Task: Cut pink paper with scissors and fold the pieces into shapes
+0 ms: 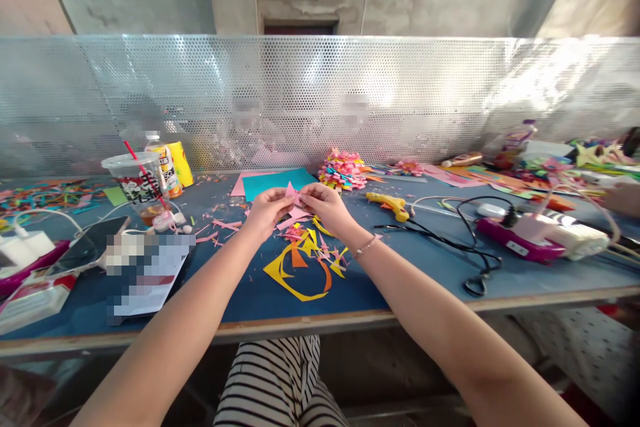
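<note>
Between the fingertips of both hands, just above the table, is a small pink piece of paper [291, 192] with a pointed top. My left hand [270, 212] pinches it from the left, and my right hand [324, 208] grips its other side. Under the hands lie pink, yellow and orange paper scraps, among them a yellow cut-out sheet [281, 273] with a curved opening. Behind the hands a teal sheet of paper [273, 181] lies flat, partly over a pink sheet. A pile of pink, yellow and blue paper pieces [343, 170] stands just beyond my right hand.
A yellow glue gun [389, 204] with a black cord lies right, near a purple power strip [520, 238]. Left are a plastic cup [135, 180] with a red straw, a bottle [170, 170] and a phone [155, 280]. A perforated metal screen [300, 67] borders the table's back.
</note>
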A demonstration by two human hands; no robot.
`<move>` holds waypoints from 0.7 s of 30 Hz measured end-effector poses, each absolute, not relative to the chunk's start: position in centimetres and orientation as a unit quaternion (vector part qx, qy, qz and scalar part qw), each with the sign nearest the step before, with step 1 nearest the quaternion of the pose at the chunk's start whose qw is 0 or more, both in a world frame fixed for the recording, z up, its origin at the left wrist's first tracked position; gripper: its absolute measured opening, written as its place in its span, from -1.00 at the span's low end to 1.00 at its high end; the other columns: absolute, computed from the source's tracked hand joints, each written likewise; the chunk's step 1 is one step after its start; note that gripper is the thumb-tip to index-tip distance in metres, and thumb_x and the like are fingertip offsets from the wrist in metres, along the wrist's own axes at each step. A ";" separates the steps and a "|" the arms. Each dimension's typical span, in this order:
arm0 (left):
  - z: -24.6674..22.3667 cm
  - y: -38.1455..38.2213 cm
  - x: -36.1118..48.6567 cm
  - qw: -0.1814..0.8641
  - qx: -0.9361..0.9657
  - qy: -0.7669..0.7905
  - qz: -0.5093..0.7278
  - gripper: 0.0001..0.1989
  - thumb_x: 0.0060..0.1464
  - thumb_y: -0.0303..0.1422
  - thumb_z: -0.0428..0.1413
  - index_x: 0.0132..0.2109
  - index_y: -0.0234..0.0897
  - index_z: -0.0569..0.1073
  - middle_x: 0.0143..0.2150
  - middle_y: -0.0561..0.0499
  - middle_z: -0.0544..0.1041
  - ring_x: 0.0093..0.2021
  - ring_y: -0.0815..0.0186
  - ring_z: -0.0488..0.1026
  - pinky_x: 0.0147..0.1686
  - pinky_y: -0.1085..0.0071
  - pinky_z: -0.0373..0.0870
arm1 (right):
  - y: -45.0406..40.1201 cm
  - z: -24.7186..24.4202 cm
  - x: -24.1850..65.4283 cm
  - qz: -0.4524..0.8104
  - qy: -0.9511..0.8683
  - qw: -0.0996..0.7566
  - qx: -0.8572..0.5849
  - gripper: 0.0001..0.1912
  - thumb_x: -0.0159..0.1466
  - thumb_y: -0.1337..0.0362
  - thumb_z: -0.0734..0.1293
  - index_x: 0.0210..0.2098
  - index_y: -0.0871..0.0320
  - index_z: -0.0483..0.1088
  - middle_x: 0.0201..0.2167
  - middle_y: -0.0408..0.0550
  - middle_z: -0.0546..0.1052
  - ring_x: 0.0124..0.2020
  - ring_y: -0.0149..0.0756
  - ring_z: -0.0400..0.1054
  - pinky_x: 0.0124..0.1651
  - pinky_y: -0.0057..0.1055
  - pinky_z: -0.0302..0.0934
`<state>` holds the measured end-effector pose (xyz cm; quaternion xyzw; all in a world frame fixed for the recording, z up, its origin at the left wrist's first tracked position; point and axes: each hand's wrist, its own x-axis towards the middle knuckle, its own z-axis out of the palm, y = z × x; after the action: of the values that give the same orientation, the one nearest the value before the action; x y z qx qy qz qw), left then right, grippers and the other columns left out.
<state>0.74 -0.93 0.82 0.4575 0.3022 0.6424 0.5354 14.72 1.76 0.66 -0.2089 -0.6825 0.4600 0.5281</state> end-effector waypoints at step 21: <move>0.9 -1.2 0.9 0.489 0.508 0.357 0.613 -0.79 -0.28 -0.40 0.20 -0.41 -0.35 0.37 -0.48 0.03 0.45 -0.45 0.42 0.41 -0.32 0.41 0.35 | 2.0 0.4 15.1 0.235 -0.789 0.499 -0.270 -0.92 0.05 0.37 0.19 -0.42 0.17 0.25 -0.55 -0.20 0.27 -0.52 -0.48 0.16 -0.46 -0.52 0.07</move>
<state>0.86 -1.21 0.90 0.5076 0.3572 0.6129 0.4890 15.12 1.97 0.35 -0.2703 -0.7889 0.2352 0.4992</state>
